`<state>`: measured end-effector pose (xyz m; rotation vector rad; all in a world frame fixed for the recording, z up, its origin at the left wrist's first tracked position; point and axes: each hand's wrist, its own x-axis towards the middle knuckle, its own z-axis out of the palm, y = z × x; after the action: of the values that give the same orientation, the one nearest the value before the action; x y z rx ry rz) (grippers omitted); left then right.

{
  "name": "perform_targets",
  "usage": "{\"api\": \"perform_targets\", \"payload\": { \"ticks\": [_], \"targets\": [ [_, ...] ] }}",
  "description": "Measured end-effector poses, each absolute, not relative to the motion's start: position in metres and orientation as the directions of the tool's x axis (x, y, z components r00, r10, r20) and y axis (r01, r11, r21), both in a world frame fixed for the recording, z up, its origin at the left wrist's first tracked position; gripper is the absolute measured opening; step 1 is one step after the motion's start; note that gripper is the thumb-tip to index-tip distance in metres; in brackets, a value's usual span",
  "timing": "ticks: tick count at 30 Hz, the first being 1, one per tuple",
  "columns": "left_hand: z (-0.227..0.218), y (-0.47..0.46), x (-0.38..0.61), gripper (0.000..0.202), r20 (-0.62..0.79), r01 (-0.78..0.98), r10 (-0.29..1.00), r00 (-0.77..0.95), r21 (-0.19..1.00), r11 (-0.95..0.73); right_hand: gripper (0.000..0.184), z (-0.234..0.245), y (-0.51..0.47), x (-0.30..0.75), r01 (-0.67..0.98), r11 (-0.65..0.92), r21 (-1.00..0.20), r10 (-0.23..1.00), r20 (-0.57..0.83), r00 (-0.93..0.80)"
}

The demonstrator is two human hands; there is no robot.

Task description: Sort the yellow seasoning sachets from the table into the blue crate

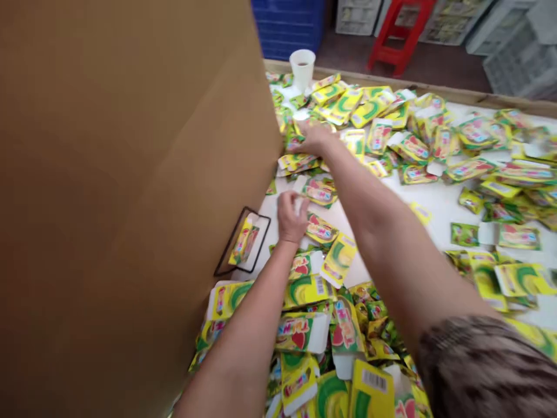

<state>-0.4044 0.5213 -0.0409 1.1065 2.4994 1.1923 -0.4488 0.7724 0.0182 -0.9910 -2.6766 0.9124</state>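
Note:
My left hand (292,219) is low over the white table, its fingers curled towards the thumb. Whatever they pinch, if anything, is too small to make out. Right by its fingertips lies a small printed carton (321,191) with a white flap. Farther away, my right hand (317,138) reaches in beside the big cardboard box, its fingers closed around a small green and yellow packet (295,139). Another flat carton (321,230), green and red, rests near my left wrist. Yellow cartons (339,259) and green sachets (376,310) lie around both arms.
A tall brown cardboard box (139,174) fills the left side. One small carton (243,241) lies within a black outline beside it. At the far edge stands a white cup (302,69) with dark liquid. Beyond are a red stool (398,35) and a blue crate (289,26).

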Motion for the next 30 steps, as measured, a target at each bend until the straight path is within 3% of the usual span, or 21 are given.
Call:
{"api": "perform_targets", "payload": {
  "ticks": [3,5,7,8,9,10,11,12,13,14,16,20,22,25,26,28,30],
  "targets": [
    [-0.042,0.517,-0.408,0.043,0.213,0.453,0.501,-0.839,0.784,0.425,0.078,0.028,0.734,-0.394,0.628,0.633,-0.452,0.575,-0.269,-0.773],
    [-0.046,0.517,-0.414,0.047,0.245,0.429,0.441,-0.864,0.816,0.386,0.069,0.043,0.710,-0.328,0.542,0.693,-0.475,0.422,-0.342,-0.839],
    [-0.053,0.520,-0.419,0.048,0.260,0.443,0.458,-0.850,0.825,0.352,0.059,0.061,0.696,-0.251,0.408,0.675,-0.614,0.152,-0.425,-0.892],
    [-0.057,0.522,-0.421,0.048,0.268,0.472,0.491,-0.829,0.807,0.355,0.055,0.071,0.698,-0.212,0.333,0.607,-0.722,-0.019,-0.431,-0.902],
    [-0.060,0.525,-0.422,0.049,0.283,0.517,0.528,-0.801,0.771,0.371,0.052,0.081,0.706,-0.174,0.297,0.515,-0.804,-0.110,-0.406,-0.907],
    [-0.062,0.528,-0.422,0.051,0.294,0.566,0.564,-0.771,0.722,0.398,0.050,0.090,0.721,-0.138,0.305,0.450,-0.839,-0.083,-0.379,-0.922],
    [-0.062,0.531,-0.420,0.053,0.304,0.615,0.597,-0.742,0.662,0.428,0.046,0.097,0.743,-0.105,0.366,0.433,-0.824,0.099,-0.361,-0.927],
    [-0.061,0.534,-0.418,0.056,0.309,0.660,0.628,-0.714,0.598,0.455,0.042,0.103,0.770,-0.076,0.491,0.435,-0.755,0.420,-0.313,-0.852],
    [-0.059,0.536,-0.415,0.059,0.310,0.697,0.658,-0.686,0.538,0.474,0.043,0.105,0.802,-0.052,0.664,0.394,-0.636,0.731,-0.221,-0.645],
    [-0.057,0.538,-0.412,0.060,0.306,0.728,0.686,-0.660,0.486,0.483,0.048,0.104,0.835,-0.031,0.815,0.297,-0.498,0.905,-0.125,-0.407],
    [-0.052,0.540,-0.407,0.060,0.307,0.777,0.728,-0.613,0.404,0.483,0.070,0.094,0.896,-0.004,0.890,0.153,-0.430,0.978,-0.066,-0.200],
    [-0.052,0.542,-0.405,0.056,0.310,0.794,0.741,-0.595,0.366,0.485,0.090,0.057,0.939,0.015,0.957,-0.038,-0.288,0.979,-0.204,-0.022],
    [-0.052,0.541,-0.408,0.055,0.313,0.792,0.741,-0.593,0.391,0.469,0.091,0.046,0.901,0.021,0.971,0.030,-0.238,0.964,-0.250,-0.091],
    [-0.051,0.540,-0.410,0.052,0.298,0.782,0.744,-0.599,0.420,0.461,0.084,0.054,0.792,0.041,0.927,0.236,-0.293,0.885,-0.329,-0.329],
    [-0.050,0.539,-0.409,0.052,0.281,0.776,0.747,-0.602,0.427,0.465,0.083,0.063,0.752,0.051,0.896,0.287,-0.338,0.835,-0.371,-0.407],
    [-0.045,0.540,-0.406,0.054,0.252,0.769,0.758,-0.602,0.439,0.464,0.088,0.088,0.687,0.082,0.694,0.410,-0.592,0.589,-0.409,-0.697],
    [-0.035,0.544,-0.398,0.062,0.205,0.801,0.812,-0.547,0.410,0.437,0.084,0.113,0.657,0.128,0.451,0.305,-0.839,0.318,-0.356,-0.879]
  ]
}}
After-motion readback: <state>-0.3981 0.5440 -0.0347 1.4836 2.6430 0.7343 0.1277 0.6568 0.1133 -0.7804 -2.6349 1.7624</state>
